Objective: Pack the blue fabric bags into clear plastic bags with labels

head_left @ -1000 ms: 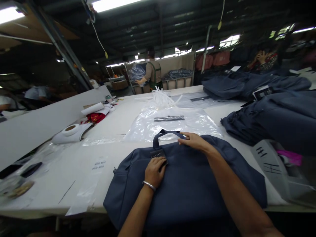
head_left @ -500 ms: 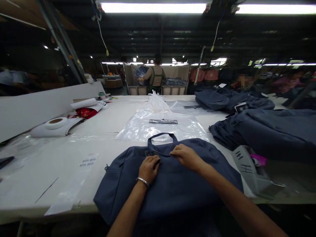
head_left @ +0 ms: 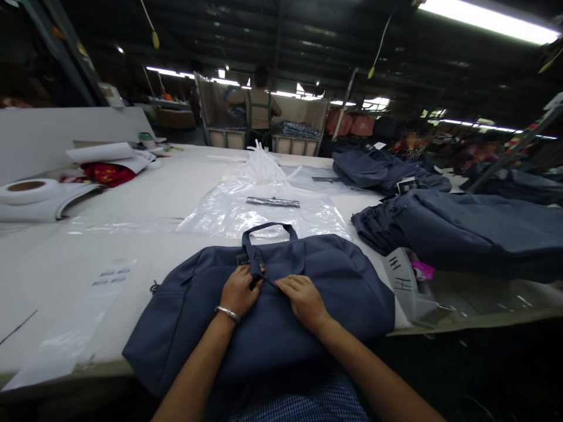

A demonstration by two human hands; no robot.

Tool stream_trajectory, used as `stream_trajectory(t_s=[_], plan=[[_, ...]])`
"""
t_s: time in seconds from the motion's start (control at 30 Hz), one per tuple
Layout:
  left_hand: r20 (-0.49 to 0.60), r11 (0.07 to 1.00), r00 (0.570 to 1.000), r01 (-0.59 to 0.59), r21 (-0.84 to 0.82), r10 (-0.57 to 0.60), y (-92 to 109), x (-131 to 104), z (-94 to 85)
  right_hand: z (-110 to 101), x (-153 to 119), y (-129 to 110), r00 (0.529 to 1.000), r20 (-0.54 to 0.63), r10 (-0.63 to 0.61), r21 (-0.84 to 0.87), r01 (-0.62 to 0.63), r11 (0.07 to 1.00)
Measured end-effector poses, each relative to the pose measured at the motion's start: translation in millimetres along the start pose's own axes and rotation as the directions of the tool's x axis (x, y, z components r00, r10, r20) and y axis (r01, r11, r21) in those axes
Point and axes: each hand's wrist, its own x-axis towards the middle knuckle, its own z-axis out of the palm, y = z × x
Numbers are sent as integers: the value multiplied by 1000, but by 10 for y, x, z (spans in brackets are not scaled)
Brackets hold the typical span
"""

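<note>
A dark blue duffel bag lies at the table's near edge, overhanging it slightly. One of its handles stands up in a loop at the back. My left hand, with a silver bangle at the wrist, has its fingers closed around a dark strap of the bag, beside a small black label. Just to the right, my right hand pinches the same strap, its fingertips pointing left. A short stretch of strap shows between the hands; the fingertips are partly hidden.
Behind the bag lie clear plastic bags with a bundle of white strips. More blue bags are piled right, by a grey bin. A tape roll and label sheet lie left. A co-worker stands beyond.
The view has swung right, so the table's things sit further left. My right hand has come lower beside the left one, and the strap is now drawn toward me over the bag.
</note>
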Motion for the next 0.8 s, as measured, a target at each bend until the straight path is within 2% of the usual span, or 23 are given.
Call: stream_trajectory(t_s=[0.1,0.17,0.3,0.4,0.43,0.5,0.63,0.7,0.73,0.8], plan=[[12,1000,1000,10,3,-10,9,13,1,-142,126,-15,988,146,52,-51,-45,998],[13,1000,1000,20,1,-20,13,19,3,-259,229,-17,965,257,41,-81,-21,997],[17,999,999,37,-7,-37,26,13,-5,-469,435,58,881,471,-46,-53,81,995],[15,999,999,44,-9,-44,38,8,-15,-571,583,176,825,563,-52,-87,122,989],[12,999,999,47,-10,-47,40,8,-15,-600,634,213,824,565,-44,-108,127,986],[6,999,999,52,-15,-52,40,8,-11,-662,738,268,862,507,-19,-140,104,985],[-4,998,999,44,-43,-45,27,3,8,-823,880,238,971,238,-32,-87,55,995],[-9,998,999,39,-56,-39,23,-1,10,-890,857,146,983,155,-93,3,94,996],[-10,997,999,39,-59,-40,25,-1,8,-905,814,88,981,151,-122,56,115,992],[-10,997,999,46,-58,-47,33,2,0,-876,671,-25,962,215,-167,144,138,980]])
